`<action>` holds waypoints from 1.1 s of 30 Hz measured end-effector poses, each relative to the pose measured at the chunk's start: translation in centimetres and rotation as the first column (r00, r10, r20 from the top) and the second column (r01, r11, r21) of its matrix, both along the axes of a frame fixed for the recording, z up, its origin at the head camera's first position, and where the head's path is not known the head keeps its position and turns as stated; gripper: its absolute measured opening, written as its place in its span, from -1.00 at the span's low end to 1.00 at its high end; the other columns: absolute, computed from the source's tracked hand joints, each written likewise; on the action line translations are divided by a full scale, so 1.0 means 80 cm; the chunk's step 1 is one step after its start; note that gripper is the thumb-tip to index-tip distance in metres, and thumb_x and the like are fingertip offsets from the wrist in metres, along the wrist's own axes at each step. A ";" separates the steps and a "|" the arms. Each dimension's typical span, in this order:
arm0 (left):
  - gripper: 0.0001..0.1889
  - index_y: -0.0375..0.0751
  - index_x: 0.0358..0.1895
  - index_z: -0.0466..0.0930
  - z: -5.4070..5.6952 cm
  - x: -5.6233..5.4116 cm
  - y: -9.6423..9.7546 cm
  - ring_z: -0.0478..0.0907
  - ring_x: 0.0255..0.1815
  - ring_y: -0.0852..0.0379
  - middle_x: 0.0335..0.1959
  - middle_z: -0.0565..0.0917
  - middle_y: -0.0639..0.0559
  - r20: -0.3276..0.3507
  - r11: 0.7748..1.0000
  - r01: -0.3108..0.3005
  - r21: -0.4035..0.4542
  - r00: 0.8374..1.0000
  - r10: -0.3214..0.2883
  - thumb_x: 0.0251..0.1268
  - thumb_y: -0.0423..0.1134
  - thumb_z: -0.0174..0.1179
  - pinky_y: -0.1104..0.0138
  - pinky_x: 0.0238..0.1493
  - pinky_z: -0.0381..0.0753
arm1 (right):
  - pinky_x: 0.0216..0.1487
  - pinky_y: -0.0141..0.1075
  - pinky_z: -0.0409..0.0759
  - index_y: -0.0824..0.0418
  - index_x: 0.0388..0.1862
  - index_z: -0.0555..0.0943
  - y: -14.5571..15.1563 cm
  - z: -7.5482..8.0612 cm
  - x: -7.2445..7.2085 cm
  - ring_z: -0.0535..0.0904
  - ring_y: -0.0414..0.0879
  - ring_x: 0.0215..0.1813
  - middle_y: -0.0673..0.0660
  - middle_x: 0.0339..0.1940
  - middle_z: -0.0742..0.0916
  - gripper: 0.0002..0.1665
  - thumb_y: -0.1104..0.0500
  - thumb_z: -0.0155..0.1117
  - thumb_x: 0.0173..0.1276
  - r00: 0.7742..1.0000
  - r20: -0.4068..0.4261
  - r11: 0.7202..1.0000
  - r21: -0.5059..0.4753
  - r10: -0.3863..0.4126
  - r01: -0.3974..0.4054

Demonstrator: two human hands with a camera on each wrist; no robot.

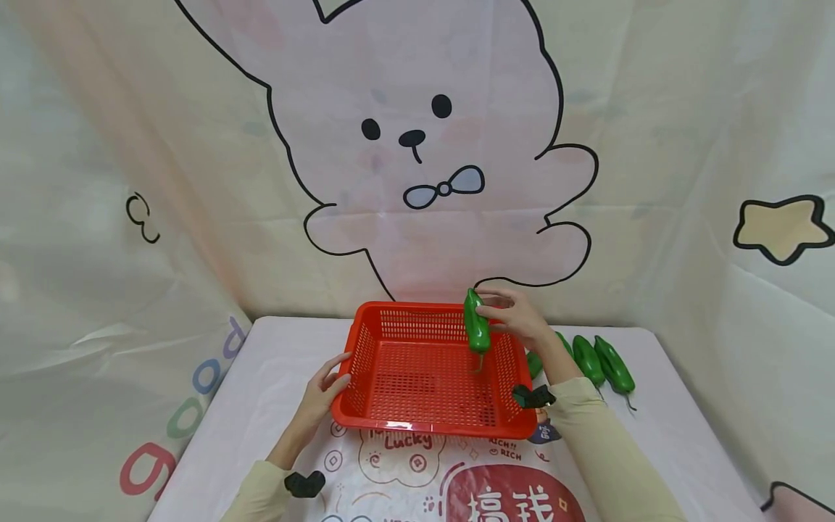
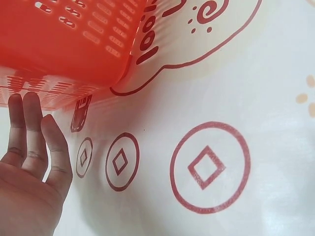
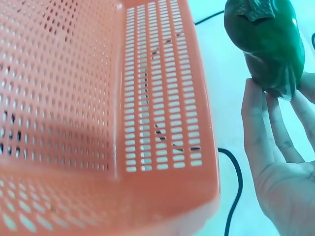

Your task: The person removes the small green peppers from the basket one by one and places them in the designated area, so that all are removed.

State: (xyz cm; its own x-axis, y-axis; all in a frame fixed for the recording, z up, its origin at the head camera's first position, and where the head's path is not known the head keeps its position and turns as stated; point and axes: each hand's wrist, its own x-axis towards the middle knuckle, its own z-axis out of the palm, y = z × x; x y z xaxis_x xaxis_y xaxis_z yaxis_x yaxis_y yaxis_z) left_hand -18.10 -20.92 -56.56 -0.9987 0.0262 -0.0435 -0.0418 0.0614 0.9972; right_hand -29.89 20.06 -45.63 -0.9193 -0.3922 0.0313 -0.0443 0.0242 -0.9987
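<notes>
A glossy green chili pepper point(image 1: 477, 322) is pinched between the thumb and fingers of my right hand point(image 1: 514, 316), over the right back part of the red plastic basket point(image 1: 407, 362). Its stem points down toward me in the head view. In the right wrist view the fingertips meet the far end of the pepper point(image 3: 273, 54), outside the basket's rim point(image 3: 204, 98). My left hand point(image 1: 324, 384) rests at the basket's left rim. The left wrist view has its fingers point(image 2: 32, 128) nearly straight against the outer wall point(image 2: 54, 91).
Several more green peppers point(image 1: 588, 360) lie on the white table right of the basket, partly hidden by my right forearm. A printed mat point(image 1: 391, 471) with red drawings lies in front of and under the basket. A patterned curtain point(image 1: 424, 246) hangs behind the table.
</notes>
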 end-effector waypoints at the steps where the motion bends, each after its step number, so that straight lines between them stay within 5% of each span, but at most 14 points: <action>1: -0.45 -0.01 0.51 0.35 0.000 0.000 0.000 0.49 0.21 -0.23 0.34 0.45 -0.30 -0.003 1.000 -0.001 0.000 1.000 0.001 0.52 -0.16 0.20 0.10 0.00 0.68 | -0.01 0.03 0.69 0.31 0.47 0.41 0.004 0.001 0.001 0.68 0.05 0.03 0.40 0.25 0.55 -0.37 0.30 0.33 0.46 1.000 -0.005 1.000 -0.001 -0.008 0.008; 16: -0.45 0.06 0.49 0.38 0.003 -0.002 -0.002 0.51 0.18 -0.24 0.31 0.48 -0.28 0.012 1.000 0.007 0.008 1.000 -0.007 0.49 -0.13 0.24 0.12 -0.01 0.69 | 0.00 -0.03 0.69 0.33 0.46 0.42 0.054 -0.002 0.016 0.66 0.02 0.09 0.45 0.27 0.53 -0.39 0.27 0.31 0.48 0.994 -0.093 0.997 0.038 -0.059 0.063; 33: -0.42 0.09 0.49 0.36 -0.001 0.000 0.000 0.49 0.25 -0.27 0.39 0.44 -0.23 0.004 1.000 0.001 0.015 1.000 -0.001 0.46 -0.08 0.27 0.04 0.05 0.65 | 0.02 -0.17 0.67 0.27 0.47 0.43 0.115 -0.013 0.043 0.64 -0.12 0.09 0.38 0.29 0.54 -0.32 0.08 0.36 0.46 0.976 -0.067 0.965 0.152 -0.207 0.215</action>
